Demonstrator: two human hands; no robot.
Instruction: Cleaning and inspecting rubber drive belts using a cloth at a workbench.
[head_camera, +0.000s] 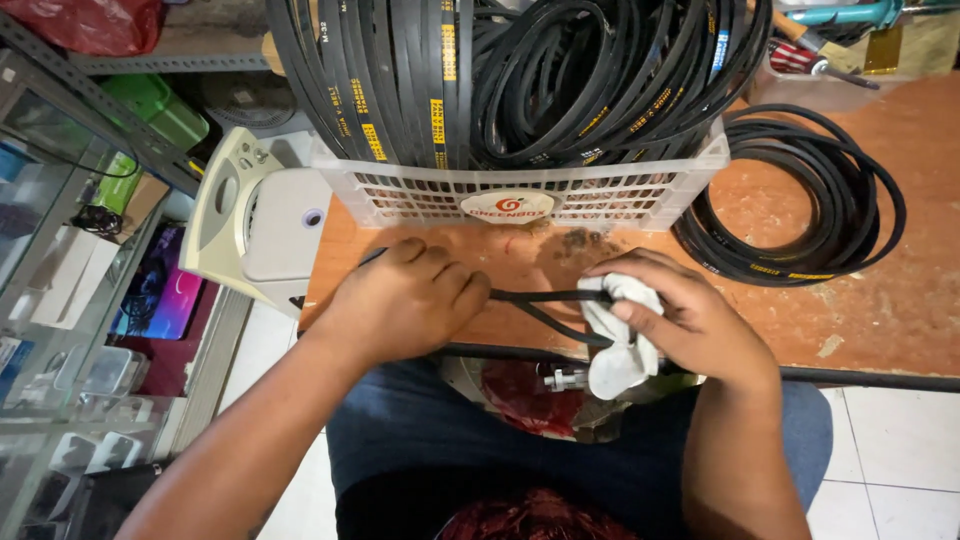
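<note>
Left hand (405, 300) is fisted around a thin black belt (545, 296) at the counter (880, 310) edge, right hand (690, 320) pinches a white rag (615, 350) wrapped over it, just below the white basket (520, 195).

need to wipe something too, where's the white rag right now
The white rag is in the right hand, wrapped around a black belt at the table's near edge, just below the white basket.

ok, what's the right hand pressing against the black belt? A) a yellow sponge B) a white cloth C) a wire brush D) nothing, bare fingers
B: the right hand pinches a white cloth around the black belt, which the left hand grips at the table edge.
</note>
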